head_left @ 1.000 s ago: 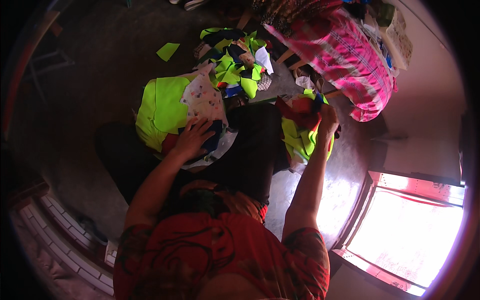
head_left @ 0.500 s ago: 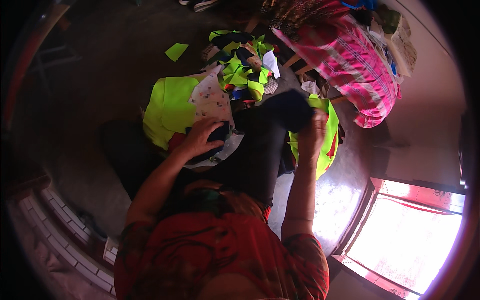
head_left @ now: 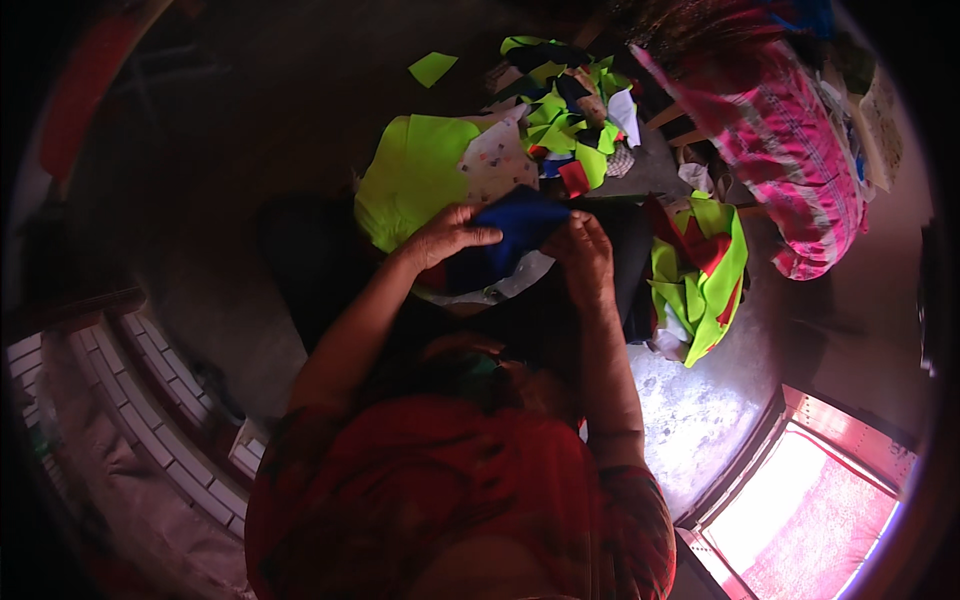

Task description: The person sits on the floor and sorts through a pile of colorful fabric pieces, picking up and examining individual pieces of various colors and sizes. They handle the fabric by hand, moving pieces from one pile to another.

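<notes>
A dark blue cloth piece stretches between my two hands above my lap. My left hand grips its left edge, the thumb lying on top. At its right corner my right hand pinches the cloth between thumb and fingers. Under the blue piece rests a rounded bundle with yellow-green cloth on its left and white printed fabric beside that. Bits of dark cloth and a pale rim show below the hands; what else the bundle contains is hidden.
Beyond the bundle lies a heap of mixed scraps, with a lone yellow-green scrap to its left. Right of my leg is another yellow-green and red pile. Pink checked cloth drapes at the far right, above a bright opening.
My right hand has brought the dark blue cloth inward from the right, over the bundle. My left hand has taken hold of its other edge. The whole view has shifted.
</notes>
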A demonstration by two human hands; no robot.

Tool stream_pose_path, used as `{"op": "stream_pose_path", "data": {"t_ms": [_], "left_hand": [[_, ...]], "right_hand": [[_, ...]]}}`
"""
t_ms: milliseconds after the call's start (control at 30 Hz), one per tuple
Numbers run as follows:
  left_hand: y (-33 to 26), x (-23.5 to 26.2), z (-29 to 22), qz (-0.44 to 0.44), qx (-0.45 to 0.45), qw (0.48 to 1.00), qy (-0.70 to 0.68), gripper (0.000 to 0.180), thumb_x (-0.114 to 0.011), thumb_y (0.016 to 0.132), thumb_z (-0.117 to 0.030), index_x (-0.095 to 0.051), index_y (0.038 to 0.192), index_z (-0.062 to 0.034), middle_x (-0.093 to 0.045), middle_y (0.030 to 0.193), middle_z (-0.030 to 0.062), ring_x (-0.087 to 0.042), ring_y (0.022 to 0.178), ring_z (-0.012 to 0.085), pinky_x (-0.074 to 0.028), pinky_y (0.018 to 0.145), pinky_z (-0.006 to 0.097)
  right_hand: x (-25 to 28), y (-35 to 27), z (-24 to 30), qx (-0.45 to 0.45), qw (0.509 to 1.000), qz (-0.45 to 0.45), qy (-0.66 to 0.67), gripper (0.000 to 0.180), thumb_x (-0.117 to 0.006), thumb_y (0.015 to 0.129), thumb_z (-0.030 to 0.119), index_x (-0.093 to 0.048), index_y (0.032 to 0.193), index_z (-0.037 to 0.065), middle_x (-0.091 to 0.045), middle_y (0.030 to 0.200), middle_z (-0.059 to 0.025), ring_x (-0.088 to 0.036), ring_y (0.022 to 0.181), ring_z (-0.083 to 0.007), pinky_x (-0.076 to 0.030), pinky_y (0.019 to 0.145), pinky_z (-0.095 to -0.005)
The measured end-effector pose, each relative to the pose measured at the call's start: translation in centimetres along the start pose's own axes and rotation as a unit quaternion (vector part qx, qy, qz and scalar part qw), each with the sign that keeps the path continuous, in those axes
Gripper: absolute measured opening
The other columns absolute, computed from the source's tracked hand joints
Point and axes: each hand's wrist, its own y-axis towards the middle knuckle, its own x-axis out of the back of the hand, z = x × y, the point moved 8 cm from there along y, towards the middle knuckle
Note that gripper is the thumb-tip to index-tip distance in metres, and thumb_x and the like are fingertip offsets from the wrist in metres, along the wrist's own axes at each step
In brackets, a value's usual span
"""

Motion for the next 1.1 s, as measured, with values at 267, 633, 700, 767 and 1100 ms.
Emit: {"op": "stream_pose_path", "data": {"t_ms": [267,633,700,767,1100], "left_hand": [[-2.6,8.7,-2.0,-0.198,-0.056,0.977,-0.048,0.050,-0.071,0.082,-0.012,-0.055,0.128,-0.0051,-0.065,0.110,0.0029,-0.060,0.100,0.0139,-0.047,0.092,0.029],[-2.6,6.0,-1.5,0.010,0.065,0.969,0.240,0.056,-0.072,0.078,-0.008,-0.052,0.130,-0.0007,-0.062,0.119,0.0085,-0.057,0.111,0.0225,-0.043,0.098,0.036],[-2.2,8.7,3.1,-0.006,0.127,0.956,0.265,0.056,-0.072,0.075,-0.002,-0.054,0.128,-0.0012,-0.061,0.121,0.0113,-0.056,0.115,0.0279,-0.045,0.097,0.037],[-2.5,10.3,5.0,-0.046,0.190,0.923,0.331,0.057,-0.072,0.074,0.001,-0.054,0.127,-0.0020,-0.060,0.122,0.0128,-0.055,0.117,0.0297,-0.046,0.096,0.037],[-2.5,9.9,3.0,-0.070,0.119,0.939,0.314,0.043,-0.072,0.073,0.003,-0.061,0.114,-0.0029,-0.062,0.113,0.0173,-0.058,0.110,0.0282,-0.050,0.087,0.036]], "right_hand": [[0.7,0.4,-0.2,-0.013,0.999,0.036,0.035,0.020,-0.049,0.098,0.021,-0.055,0.109,0.006,-0.067,0.103,-0.0163,-0.067,0.093,-0.0251,-0.055,0.079,-0.0359],[0.8,0.2,-0.2,-0.018,0.999,0.031,0.034,0.018,-0.052,0.097,0.020,-0.057,0.105,0.005,-0.068,0.095,-0.0145,-0.067,0.085,-0.0217,-0.055,0.074,-0.0317],[0.7,0.2,-0.2,-0.018,0.998,0.038,0.037,0.018,-0.053,0.097,0.020,-0.057,0.106,0.005,-0.068,0.095,-0.0142,-0.067,0.085,-0.0214,-0.055,0.074,-0.0315],[0.6,0.3,-0.2,-0.019,0.998,0.041,0.040,0.018,-0.053,0.097,0.021,-0.057,0.106,0.005,-0.068,0.095,-0.0138,-0.067,0.084,-0.0211,-0.055,0.073,-0.0311],[0.9,0.6,-0.6,-0.023,0.998,0.058,0.029,0.019,-0.050,0.098,0.019,-0.055,0.108,0.004,-0.067,0.096,-0.0136,-0.067,0.084,-0.0210,-0.055,0.075,-0.0325]]}}
